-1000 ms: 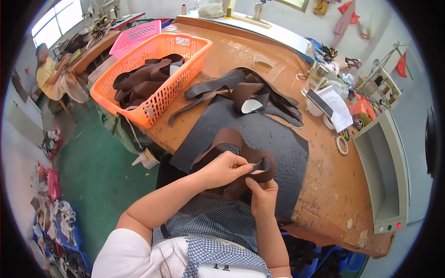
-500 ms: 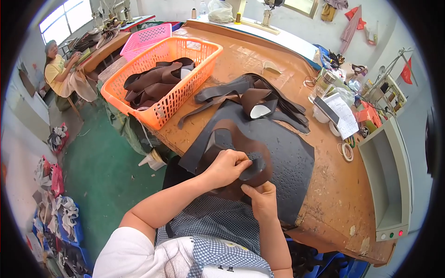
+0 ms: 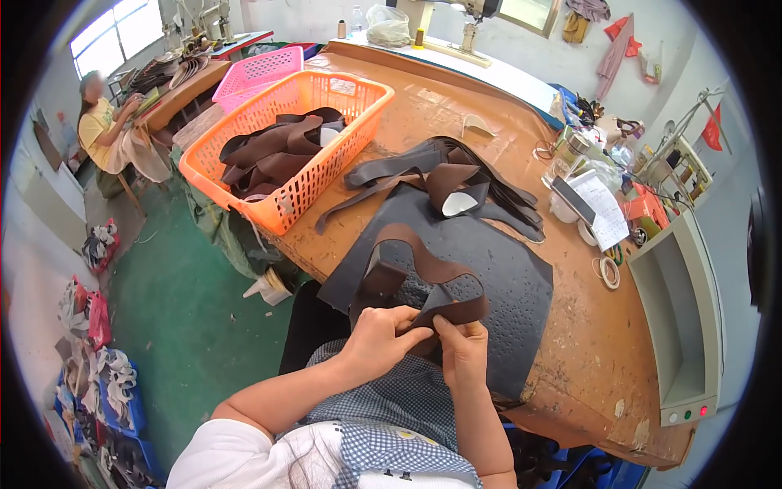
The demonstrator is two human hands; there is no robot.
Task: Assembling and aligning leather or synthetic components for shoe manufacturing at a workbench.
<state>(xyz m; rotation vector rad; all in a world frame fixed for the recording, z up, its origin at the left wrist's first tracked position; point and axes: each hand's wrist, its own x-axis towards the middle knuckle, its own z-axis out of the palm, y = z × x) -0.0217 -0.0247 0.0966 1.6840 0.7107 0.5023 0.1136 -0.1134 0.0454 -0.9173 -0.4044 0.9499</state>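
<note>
Both my hands hold a long brown leather strip, which curls into a wavy loop standing over a dark perforated-looking mat. My left hand pinches the strip near its front edge. Right beside it, my right hand grips the same strip between thumb and fingers. The strip's grey inner side shows between the two hands; its lower part is hidden behind my fingers. Just beyond the mat lies a bundle of dark strips, with a curled brown piece and a white oval patch at its near side.
An orange basket of brown strips stands at the table's left, with a pink basket behind. Tape rolls, papers and a grey metal housing line the right. A seated person works far left.
My left hand has come down toward me, and its fingers now meet the strip beside my right thumb. The strip's loop has shifted and stands more upright.
</note>
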